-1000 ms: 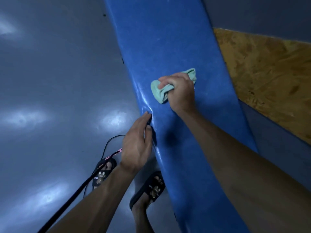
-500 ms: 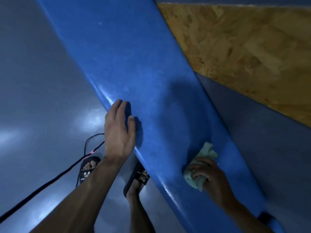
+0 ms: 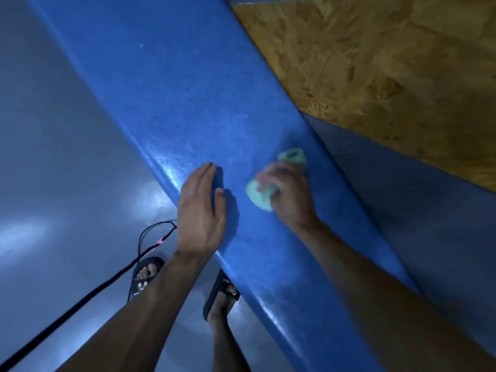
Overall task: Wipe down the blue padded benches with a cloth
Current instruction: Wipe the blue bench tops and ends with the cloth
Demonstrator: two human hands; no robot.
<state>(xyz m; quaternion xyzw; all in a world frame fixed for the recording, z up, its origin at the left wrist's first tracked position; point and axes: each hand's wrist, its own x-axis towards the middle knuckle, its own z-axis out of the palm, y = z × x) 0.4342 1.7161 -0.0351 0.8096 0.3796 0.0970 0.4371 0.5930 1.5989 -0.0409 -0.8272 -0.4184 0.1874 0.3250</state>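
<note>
Cloth (image 3: 261,194) gripped by right hand (image 3: 291,196) on blue bench (image 3: 174,103); left hand (image 3: 200,218) rests flat.

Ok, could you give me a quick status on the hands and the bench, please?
Left hand flat on bench edge, fingers straight. Right hand grips cloth, pressed on bench top, blurred. Nothing on the bench in the way.

Cloth (image 3: 261,196) on bench (image 3: 188,103), right of left hand (image 3: 201,218).
</note>
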